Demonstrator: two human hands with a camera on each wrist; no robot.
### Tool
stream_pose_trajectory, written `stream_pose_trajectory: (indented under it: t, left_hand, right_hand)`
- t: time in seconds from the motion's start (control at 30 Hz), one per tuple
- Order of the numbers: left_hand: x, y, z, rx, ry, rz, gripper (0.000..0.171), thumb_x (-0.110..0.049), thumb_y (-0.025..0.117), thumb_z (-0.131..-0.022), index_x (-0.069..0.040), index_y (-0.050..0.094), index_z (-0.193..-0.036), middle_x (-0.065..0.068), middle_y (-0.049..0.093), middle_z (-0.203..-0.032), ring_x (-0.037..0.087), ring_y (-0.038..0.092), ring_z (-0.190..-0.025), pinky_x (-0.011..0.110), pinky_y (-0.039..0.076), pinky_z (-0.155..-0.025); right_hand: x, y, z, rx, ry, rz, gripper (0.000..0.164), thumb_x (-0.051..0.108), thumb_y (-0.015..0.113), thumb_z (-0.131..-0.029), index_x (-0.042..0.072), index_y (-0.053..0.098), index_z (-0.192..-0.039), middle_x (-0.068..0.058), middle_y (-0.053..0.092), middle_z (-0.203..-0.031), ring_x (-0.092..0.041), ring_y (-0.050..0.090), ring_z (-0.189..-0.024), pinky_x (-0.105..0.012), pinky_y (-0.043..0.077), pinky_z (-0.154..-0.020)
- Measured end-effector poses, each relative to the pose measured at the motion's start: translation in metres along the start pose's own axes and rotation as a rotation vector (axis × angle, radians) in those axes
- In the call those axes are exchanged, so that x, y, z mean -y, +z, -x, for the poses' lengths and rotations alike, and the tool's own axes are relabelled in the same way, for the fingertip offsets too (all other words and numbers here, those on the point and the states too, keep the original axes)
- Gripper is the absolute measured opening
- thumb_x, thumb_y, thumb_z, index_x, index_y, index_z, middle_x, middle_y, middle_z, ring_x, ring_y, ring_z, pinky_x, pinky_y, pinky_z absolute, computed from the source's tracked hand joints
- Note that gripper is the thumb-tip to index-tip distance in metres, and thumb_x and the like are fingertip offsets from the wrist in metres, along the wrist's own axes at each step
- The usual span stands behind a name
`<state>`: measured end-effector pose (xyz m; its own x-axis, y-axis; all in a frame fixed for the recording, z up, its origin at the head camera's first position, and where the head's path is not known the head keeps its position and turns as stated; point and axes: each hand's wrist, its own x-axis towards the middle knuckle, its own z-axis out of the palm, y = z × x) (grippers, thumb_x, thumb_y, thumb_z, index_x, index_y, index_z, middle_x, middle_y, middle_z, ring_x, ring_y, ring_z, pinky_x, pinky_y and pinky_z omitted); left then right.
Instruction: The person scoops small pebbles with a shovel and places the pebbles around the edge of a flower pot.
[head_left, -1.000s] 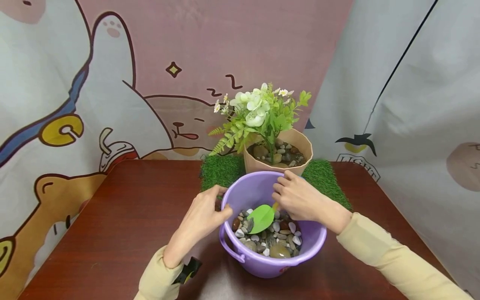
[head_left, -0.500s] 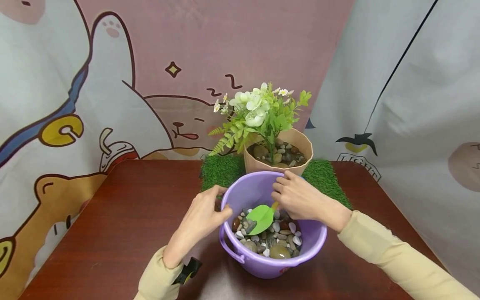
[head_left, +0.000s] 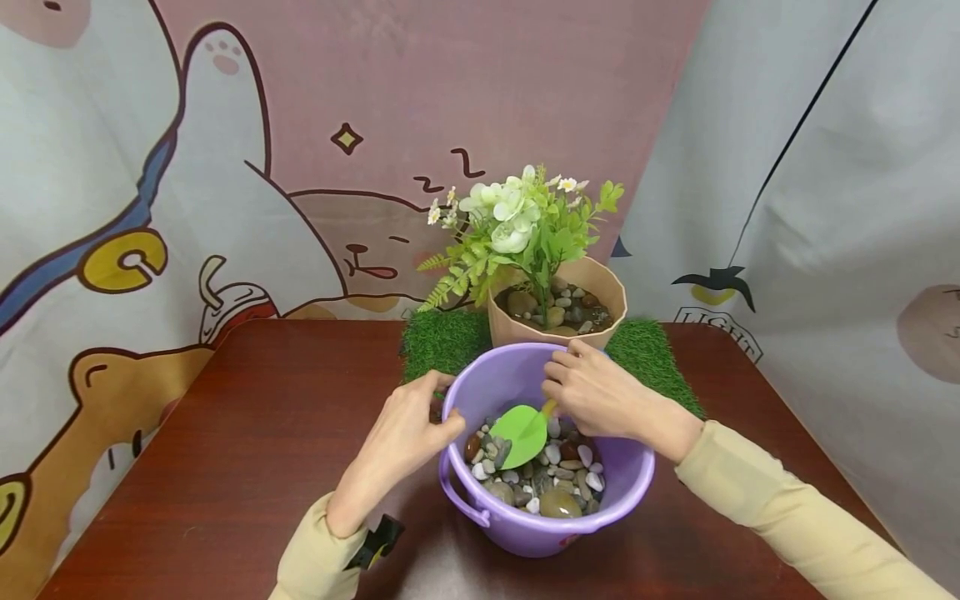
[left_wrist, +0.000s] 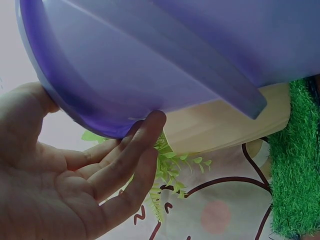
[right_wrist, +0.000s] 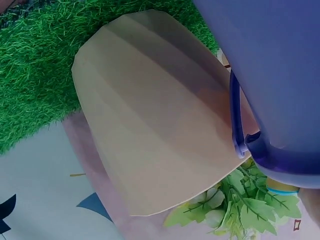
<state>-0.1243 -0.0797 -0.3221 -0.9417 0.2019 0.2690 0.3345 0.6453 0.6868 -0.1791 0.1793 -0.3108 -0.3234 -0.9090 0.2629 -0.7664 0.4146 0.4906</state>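
A purple bucket [head_left: 525,533] stands on the table with a bed of pebbles [head_left: 547,479] inside. My left hand [head_left: 405,429] grips its left rim, thumb over the edge and fingers against the outer wall, as the left wrist view of the bucket [left_wrist: 115,60] also shows. Over the bucket's far right side, my right hand [head_left: 596,393] holds a toy shovel by its yellow handle. The shovel's green blade [head_left: 521,435] lies tilted among the pebbles, a grey stone at its left edge. In the right wrist view, the handle's end [right_wrist: 282,189] peeks past the rim.
Right behind the bucket, a beige flowerpot [head_left: 592,337] holds stones and a leafy plant with white flowers [head_left: 513,225]. It stands on a green turf mat [head_left: 651,367]. The brown table [head_left: 300,417] reaches back to a cartoon-printed cloth [head_left: 525,83].
The shovel's blade has shifted slightly left and turned to show more of its face. My left hand and the bucket have stayed in place.
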Motion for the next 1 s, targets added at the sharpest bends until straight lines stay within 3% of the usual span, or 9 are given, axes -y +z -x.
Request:
stream_pose_trajectory:
  t: [0.23,0.67,1.0]
  left_hand:
    - [0.001,0.0,0.0,-0.007,0.019,-0.02,0.036,-0.016,0.061,-0.07,-0.009,0.062,-0.106,0.001,0.068,-0.091,0.005,0.063,-0.07,0.021,0.046,-0.062]
    - [-0.001,0.0,0.0,0.002,-0.003,0.002,0.037,-0.017,0.061,-0.07,-0.01,0.061,-0.107,0.0,0.068,-0.091,0.003,0.062,-0.07,0.021,0.046,-0.062]
    - [0.0,0.0,0.0,-0.003,0.018,-0.006,0.037,-0.016,0.061,-0.07,-0.008,0.061,-0.106,0.002,0.068,-0.089,0.004,0.06,-0.067,0.02,0.045,-0.059]
  right_hand:
    - [0.0,0.002,0.002,-0.048,0.039,-0.157,0.023,0.031,0.073,-0.067,0.018,0.061,-0.082,0.004,0.058,-0.077,-0.017,0.049,-0.074,-0.033,0.033,-0.074]
    - [-0.004,-0.001,0.004,-0.082,0.102,-0.332,0.02,0.033,0.073,-0.067,0.022,0.064,-0.081,0.011,0.06,-0.078,-0.01,0.051,-0.079,-0.028,0.03,-0.075]
    - [-0.013,0.001,0.01,-0.174,0.088,-0.444,0.018,0.031,0.072,-0.069,0.024,0.064,-0.083,0.015,0.062,-0.083,-0.007,0.051,-0.081,-0.028,0.03,-0.077]
